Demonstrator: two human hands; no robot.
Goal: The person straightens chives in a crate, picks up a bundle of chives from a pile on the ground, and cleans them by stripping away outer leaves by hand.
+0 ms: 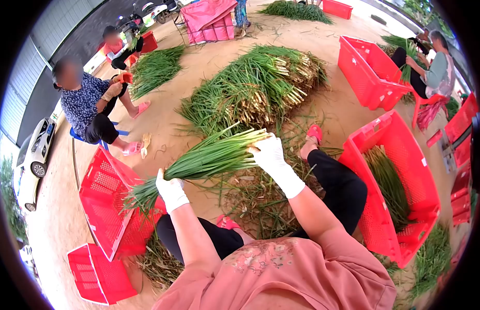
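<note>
A bundle of long green stalks with pale root ends (214,156) is held across in front of me in both white-gloved hands. My left hand (171,190) is closed round its leafy end, at the lower left. At the pale end, to the upper right, my right hand (271,156) grips the stalks, its fingers partly hidden. The leaf tips hang over the edge of a red crate (108,186). Beyond the bundle lies a large heap of the same stalks (255,85), root ends facing right. Loose trimmings (260,201) cover the ground between my feet.
At my right stands a red crate (415,170) with green stalks inside; another red crate (371,72) is behind it. A smaller red crate (100,274) is at lower left. A seated person (87,106) is at left; others sit farther back and at right.
</note>
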